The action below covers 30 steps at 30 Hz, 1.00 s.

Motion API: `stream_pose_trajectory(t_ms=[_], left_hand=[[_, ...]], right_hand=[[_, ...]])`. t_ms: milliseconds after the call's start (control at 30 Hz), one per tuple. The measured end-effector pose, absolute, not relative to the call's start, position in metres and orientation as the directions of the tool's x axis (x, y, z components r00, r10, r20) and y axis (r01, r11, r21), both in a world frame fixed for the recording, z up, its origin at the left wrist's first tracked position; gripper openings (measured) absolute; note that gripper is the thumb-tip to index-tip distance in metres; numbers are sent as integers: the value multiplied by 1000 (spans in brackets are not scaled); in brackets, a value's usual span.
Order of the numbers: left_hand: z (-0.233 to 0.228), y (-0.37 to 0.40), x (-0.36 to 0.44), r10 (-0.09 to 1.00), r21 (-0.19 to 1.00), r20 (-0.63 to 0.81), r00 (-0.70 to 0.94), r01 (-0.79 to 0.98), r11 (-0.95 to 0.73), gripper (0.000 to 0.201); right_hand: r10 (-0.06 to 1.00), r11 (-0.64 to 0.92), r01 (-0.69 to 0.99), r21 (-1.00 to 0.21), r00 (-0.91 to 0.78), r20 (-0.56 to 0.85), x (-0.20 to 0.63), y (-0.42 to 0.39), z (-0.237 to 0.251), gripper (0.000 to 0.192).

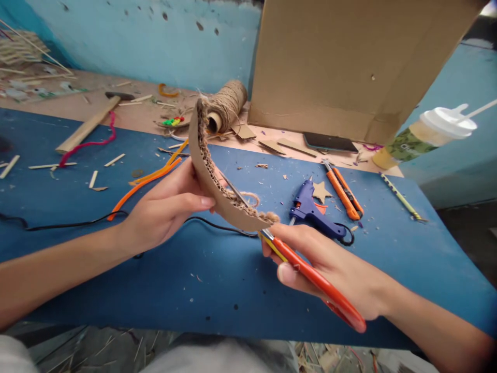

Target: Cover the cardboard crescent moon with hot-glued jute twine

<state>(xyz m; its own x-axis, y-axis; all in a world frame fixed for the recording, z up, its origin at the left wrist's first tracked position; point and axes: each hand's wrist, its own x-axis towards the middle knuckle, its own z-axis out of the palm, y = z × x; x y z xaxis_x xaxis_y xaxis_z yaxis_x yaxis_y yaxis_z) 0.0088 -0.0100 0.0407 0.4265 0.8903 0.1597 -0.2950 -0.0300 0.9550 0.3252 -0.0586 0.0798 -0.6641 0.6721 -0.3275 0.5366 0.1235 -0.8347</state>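
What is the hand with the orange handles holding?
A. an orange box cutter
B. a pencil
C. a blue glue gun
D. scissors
D: the right hand grips orange-handled scissors, their blades reaching up along the curved cardboard piece that the left hand holds; the blue glue gun and the orange box cutter lie untouched on the blue table.
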Motion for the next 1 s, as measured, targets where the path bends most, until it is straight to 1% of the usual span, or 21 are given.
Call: stream_pose_trajectory(t_ms=[100,167,267,400,533,633,800,933,1000], left_hand=[[42,-14,9,888,956,115,446,-291,23,32],[42,-15,8,884,961,107,454,-274,25,34],[43,-16,7,870,964,112,479,-265,22,31],[42,-16,4,843,966,155,515,-259,-19,25],[38,-16,2,829,961,202,521,-268,-66,20],[36,-17,3,825,955,238,513,-280,-101,19],[37,-17,6,829,945,254,499,-312,-102,16],[37,-15,4,818,929,311,484,-335,-155,18],[38,-14,3,816,920,336,470,-351,-177,16]], right_hand=[[673,141,534,-834,-670,-315,324,-59,84,84],[678,141,538,-831,-664,-314,323,-60,89,85],[688,129,550,-825,-649,-325,321,-64,94,87],[717,111,580,-807,-609,-339,321,-69,96,87],[722,107,592,-799,-599,-347,321,-70,97,86],[732,109,612,-783,-583,-354,320,-71,99,86],[747,119,621,-775,-570,-342,318,-72,103,83],[744,136,631,-764,-574,-342,319,-72,106,85],[747,168,636,-753,-580,-323,320,-71,107,88]])
